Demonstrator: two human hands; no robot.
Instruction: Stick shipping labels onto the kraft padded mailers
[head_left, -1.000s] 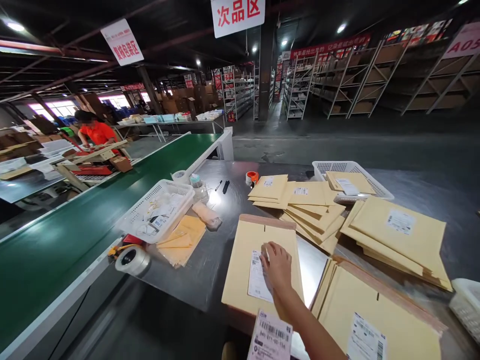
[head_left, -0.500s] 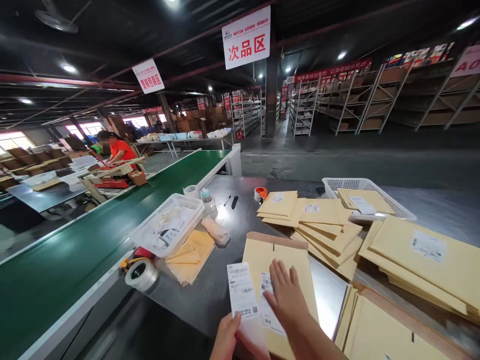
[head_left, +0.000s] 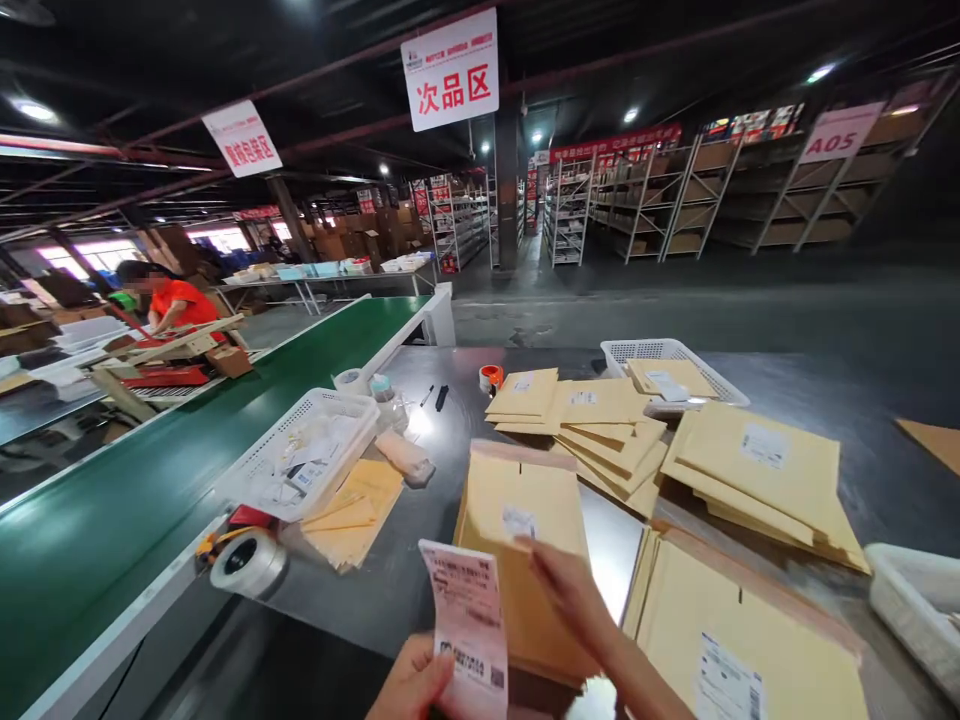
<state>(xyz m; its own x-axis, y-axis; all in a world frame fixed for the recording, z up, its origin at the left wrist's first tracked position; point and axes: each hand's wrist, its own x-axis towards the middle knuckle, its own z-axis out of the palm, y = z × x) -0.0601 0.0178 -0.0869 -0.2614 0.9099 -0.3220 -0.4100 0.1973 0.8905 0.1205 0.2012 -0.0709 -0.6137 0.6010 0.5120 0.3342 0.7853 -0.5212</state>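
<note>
Head view: a warehouse hall with shelving at upper right and a green conveyor belt (head_left: 150, 480) along the left. The steel counter (head_left: 450, 380) carries stacks of padded envelopes (head_left: 600, 425) mid-frame. At bottom centre, the left hand (head_left: 409, 685) pinches a shipping label (head_left: 466, 625), held upright. The right hand (head_left: 574, 590) rests its fingertips on a large envelope (head_left: 517, 500), its grip flat and empty. That envelope already bears one small sticker (head_left: 518, 521); the held label is not yet applied.

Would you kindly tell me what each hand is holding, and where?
The left hand pinches a label by its bottom edge. The right hand lies on an envelope, gripping nothing.
</note>
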